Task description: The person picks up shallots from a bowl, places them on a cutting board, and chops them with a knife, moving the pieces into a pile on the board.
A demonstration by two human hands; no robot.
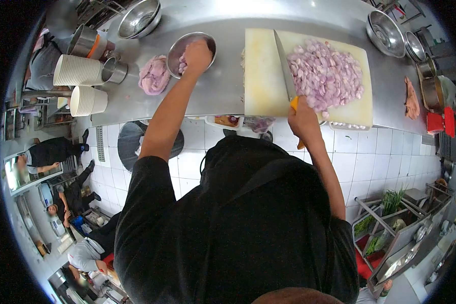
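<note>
My left hand (198, 54) reaches down into a metal bowl (209, 39) with a few shallots (182, 65) at its left side; the fingertips are hidden inside. My right hand (304, 119) is closed around the yellow handle of a large knife (285, 66). The blade lies over the white cutting board (263, 71), its tip toward the far edge. Right of the blade a large pile of cut purple shallots (324, 73) covers much of the board.
A crumpled pinkish cloth (154, 75) lies left of the bowl. Stacked white containers (78, 70) and a metal cup (114, 70) stand further left. Metal bowls (385, 33) sit at the far right, near another cloth (412, 98). Other people (50, 153) are at the left.
</note>
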